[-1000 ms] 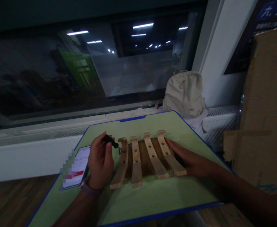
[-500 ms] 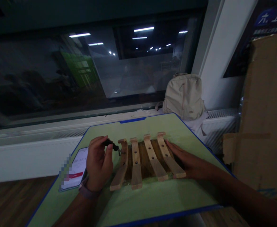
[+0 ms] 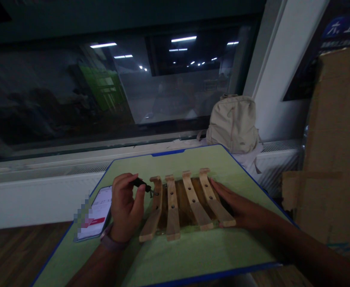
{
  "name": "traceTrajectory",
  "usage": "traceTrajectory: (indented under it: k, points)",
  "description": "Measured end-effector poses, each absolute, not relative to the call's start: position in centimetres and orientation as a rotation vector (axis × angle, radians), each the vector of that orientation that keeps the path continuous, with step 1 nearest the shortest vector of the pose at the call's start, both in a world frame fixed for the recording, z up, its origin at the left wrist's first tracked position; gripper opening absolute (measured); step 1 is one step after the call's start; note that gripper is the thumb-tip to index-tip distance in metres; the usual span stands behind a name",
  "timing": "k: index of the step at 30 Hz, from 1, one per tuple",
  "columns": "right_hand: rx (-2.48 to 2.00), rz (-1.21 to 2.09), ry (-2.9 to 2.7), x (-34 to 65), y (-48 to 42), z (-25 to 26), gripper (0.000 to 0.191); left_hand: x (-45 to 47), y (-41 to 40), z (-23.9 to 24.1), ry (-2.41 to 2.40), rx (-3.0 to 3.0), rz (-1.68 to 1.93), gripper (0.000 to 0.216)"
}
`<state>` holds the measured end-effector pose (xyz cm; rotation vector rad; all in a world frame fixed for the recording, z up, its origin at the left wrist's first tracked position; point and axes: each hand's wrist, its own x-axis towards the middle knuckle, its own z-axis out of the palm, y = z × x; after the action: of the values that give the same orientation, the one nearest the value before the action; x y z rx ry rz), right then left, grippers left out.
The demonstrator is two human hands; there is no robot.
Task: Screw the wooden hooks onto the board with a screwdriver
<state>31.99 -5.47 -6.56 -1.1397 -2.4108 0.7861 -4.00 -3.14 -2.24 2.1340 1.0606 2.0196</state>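
While pinching black tool (image 3: 140,183) in left hand (image 3: 126,209), holds tip at leftmost slat of wooden rack (image 3: 172,207); rests right hand (image 3: 240,205) flat, fingers together, against rightmost slat.

Wooden slats: four, side by side at the table centre, counted from left at (image 3: 153,211), (image 3: 172,207), (image 3: 194,203) and (image 3: 215,201).
Dark base board (image 3: 181,199) under the slats: one.
Hands: two, one left hand (image 3: 127,207) and one right hand (image 3: 240,207).
Small dark tool (image 3: 140,183): one, at the left hand.
Wristband (image 3: 112,241): one, near left.
Phone (image 3: 97,213): one, at the left.
Green table (image 3: 193,247): one.
Beige backpack (image 3: 233,123): one, far right.
Cardboard (image 3: 336,139): at least two overlapping pieces at the right; exact number cannot be determined.
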Motion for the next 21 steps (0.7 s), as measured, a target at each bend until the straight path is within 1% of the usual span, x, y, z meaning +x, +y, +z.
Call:
traceTrajectory:
  k: [6,11,15,21]
  points:
    - [-1.094,0.826,-2.385,32.1,-5.6,-6.6,0.125,-4.0,-3.1,-2.4,1.125,2.111,2.035,0.029]
    - [-1.114,0.789,-2.401,32.1,-5.6,-6.7,0.124,-4.3,-3.0,-3.0,1.229,2.057,2.009,0.027]
    - [-1.1,0.752,-2.413,32.1,-5.4,-7.0,0.126,-4.2,-3.0,-3.3,1.216,2.008,1.973,0.026]
    - [-1.166,0.801,-2.391,32.0,-5.7,-6.6,0.127,-3.9,-3.2,-2.8,1.146,2.03,1.937,0.034]
